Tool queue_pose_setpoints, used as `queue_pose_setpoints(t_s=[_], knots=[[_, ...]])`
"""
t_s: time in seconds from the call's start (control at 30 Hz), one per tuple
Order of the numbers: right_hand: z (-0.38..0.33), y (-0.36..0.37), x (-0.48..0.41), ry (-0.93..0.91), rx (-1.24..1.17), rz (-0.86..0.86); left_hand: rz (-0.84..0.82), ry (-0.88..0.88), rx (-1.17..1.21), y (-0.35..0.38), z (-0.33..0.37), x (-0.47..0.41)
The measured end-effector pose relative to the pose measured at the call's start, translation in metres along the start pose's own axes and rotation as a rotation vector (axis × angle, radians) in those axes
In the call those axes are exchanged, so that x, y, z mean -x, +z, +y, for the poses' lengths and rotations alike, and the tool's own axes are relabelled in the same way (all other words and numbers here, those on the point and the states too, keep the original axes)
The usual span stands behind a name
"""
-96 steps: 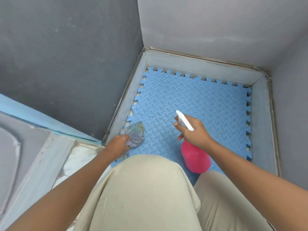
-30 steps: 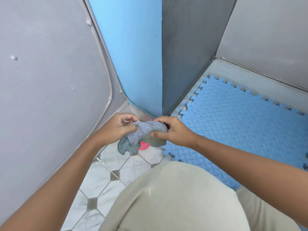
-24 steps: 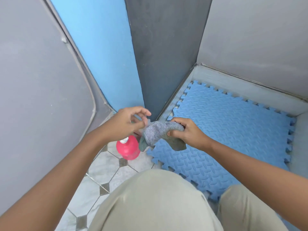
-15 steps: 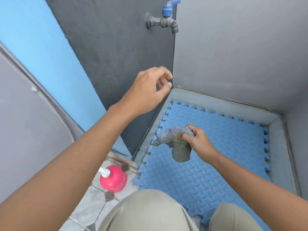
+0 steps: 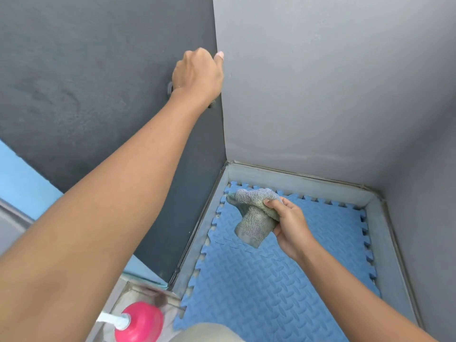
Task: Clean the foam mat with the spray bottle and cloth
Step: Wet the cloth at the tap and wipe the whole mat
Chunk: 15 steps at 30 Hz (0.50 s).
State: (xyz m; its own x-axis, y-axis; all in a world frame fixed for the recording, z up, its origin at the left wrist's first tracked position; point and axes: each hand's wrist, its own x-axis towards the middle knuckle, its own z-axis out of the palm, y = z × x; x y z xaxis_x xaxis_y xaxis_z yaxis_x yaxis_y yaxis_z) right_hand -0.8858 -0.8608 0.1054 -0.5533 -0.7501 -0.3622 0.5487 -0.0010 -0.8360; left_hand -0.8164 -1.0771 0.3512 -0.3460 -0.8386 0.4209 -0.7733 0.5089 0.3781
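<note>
The fingers [image 5: 271, 202] of the right hand [image 5: 291, 223] are pinched on a grey cloth [image 5: 254, 215], which is bunched at the top with a loose end hanging down. It is held in the air over the blue foam mat [image 5: 271, 287], toward the mat's 11 o'clock corner, not touching it.

The left hand [image 5: 197, 75] is up on the dark wall [image 5: 86, 82] at about 11 o'clock in the view, curled over something fixed there — only slivers of metal show beneath the wrist, so I cannot say what it is or how firmly it is gripped. The hand looks closed around it, thumb tip raised toward the wall corner.

The pink spray bottle [image 5: 140, 322] stands alone on the floor outside the tray [image 5: 380, 243] that holds the mat, down at 7 o'clock, well apart from both hands.

My reading: spraying is set aside and the cloth is being readied — perhaps to be wetted or rinsed beneath whatever the left hand is working. The next move would then call for bringing the cloth up under that hand, and after that pressing it flat on the mat to wipe.
</note>
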Motion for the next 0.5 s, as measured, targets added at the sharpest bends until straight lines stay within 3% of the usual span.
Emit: queue_pose_setpoints(t_s=[0.1,0.5], knots=[[0.0,-0.007,0.001,-0.013,0.014,0.04,0.058,0.008,0.01,0.005,-0.005,-0.006],[0.015,-0.03,0.008,-0.012,0.039,0.165,-0.012,0.083,0.18,0.012,-0.019,-0.016]])
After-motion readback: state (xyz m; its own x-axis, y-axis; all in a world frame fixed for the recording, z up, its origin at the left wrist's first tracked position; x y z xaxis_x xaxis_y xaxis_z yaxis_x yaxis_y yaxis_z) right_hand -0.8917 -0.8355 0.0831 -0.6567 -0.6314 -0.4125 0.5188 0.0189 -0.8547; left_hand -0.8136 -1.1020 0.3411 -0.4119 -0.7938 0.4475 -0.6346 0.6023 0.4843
